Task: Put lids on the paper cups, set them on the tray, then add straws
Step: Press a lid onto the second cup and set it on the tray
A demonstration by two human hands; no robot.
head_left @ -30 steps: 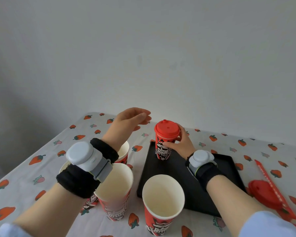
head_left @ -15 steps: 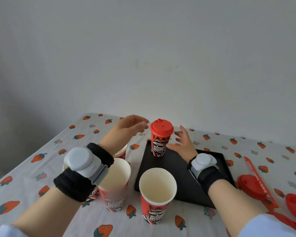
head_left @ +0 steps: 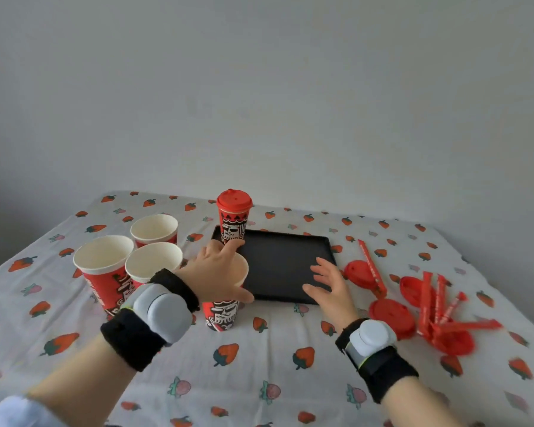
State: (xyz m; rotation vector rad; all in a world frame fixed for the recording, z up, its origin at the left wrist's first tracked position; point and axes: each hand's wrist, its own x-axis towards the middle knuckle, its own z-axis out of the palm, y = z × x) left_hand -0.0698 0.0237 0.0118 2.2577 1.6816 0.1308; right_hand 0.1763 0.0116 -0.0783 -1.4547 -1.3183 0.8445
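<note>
A lidded red paper cup point(head_left: 232, 221) stands upright at the far left corner of the black tray point(head_left: 285, 266). My left hand point(head_left: 218, 274) grips the rim of an open cup point(head_left: 224, 312) just in front of the tray's near left corner. My right hand point(head_left: 329, 286) hovers open over the tray's near right edge, holding nothing. Three more open cups point(head_left: 105, 268) point(head_left: 153, 265) point(head_left: 154, 229) stand in a group to the left. Red lids point(head_left: 389, 317) and red wrapped straws point(head_left: 438, 303) lie to the right of the tray.
The table carries a white cloth with a strawberry print point(head_left: 259, 374). A single straw point(head_left: 371, 268) lies across a lid point(head_left: 359, 274) beside the tray's right edge. A plain grey wall rises behind the table.
My right hand let go of the lidded cup on the tray and drew back toward me. My left hand came down and took hold of the near open cup. The view tilted down.
</note>
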